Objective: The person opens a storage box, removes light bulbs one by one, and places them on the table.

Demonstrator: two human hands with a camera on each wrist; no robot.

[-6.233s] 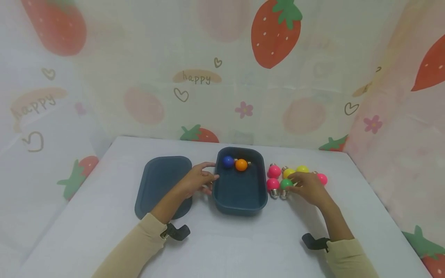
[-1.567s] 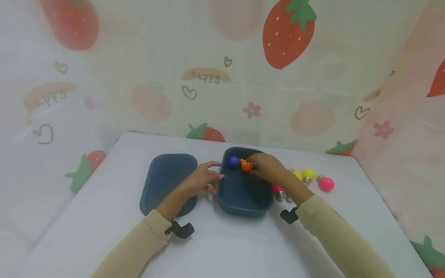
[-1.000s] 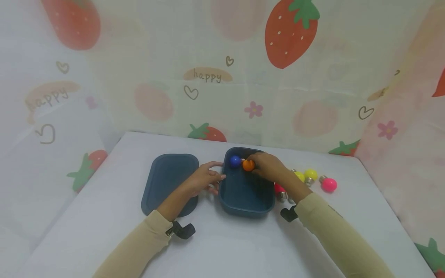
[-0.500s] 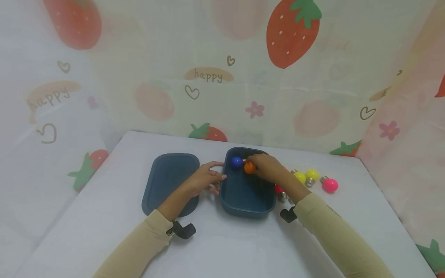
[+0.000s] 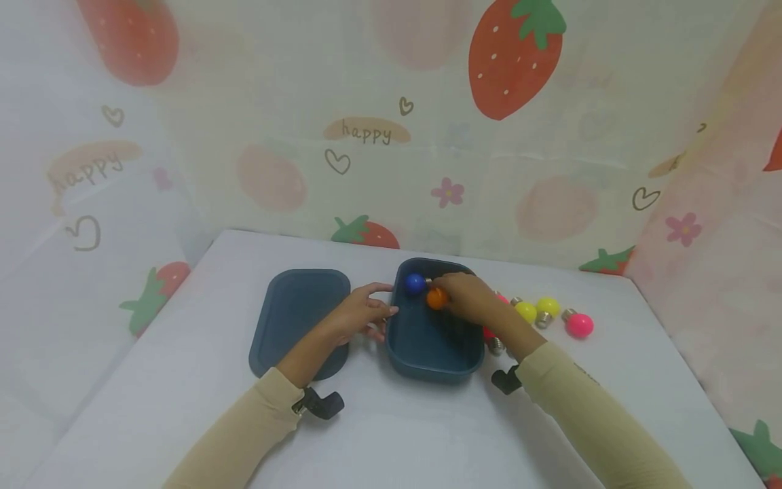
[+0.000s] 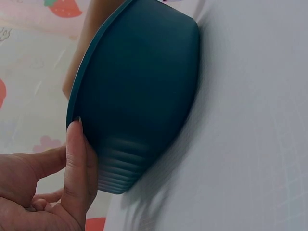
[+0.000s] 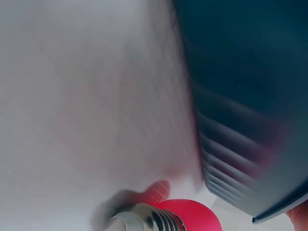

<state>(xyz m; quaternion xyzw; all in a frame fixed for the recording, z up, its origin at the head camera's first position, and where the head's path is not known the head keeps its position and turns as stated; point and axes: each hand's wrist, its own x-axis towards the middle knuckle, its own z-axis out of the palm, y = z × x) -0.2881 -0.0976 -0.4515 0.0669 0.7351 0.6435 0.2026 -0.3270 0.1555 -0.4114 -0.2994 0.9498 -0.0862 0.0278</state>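
A dark blue box [image 5: 435, 372] stands on the white table, a blue bulb [image 5: 415, 284] lying in its far left corner. My right hand [image 5: 469, 297] reaches inside and holds an orange bulb [image 5: 436, 299] at its base end; that base is hidden by the fingers. On the other side, my left hand [image 5: 360, 314] touches the box's left rim with extended fingertips. The left wrist view shows its fingertip right at the rim of the box [image 6: 139, 82]. In the right wrist view the box wall [image 7: 236, 62] fills one side, and the hand itself is out of sight.
Left of the box lies a flat dark blue lid [image 5: 298, 319], partly under the left forearm. To the right are yellow bulbs [image 5: 525, 312] and pink bulbs [image 5: 579, 325], some covered by the right arm. A pink bulb [image 7: 192, 215] lies close to the box.
The right hand went from the green bulb on the table into the box, onto the orange bulb. Lately that bulb shifted slightly towards the near side. The left hand stayed at the rim.
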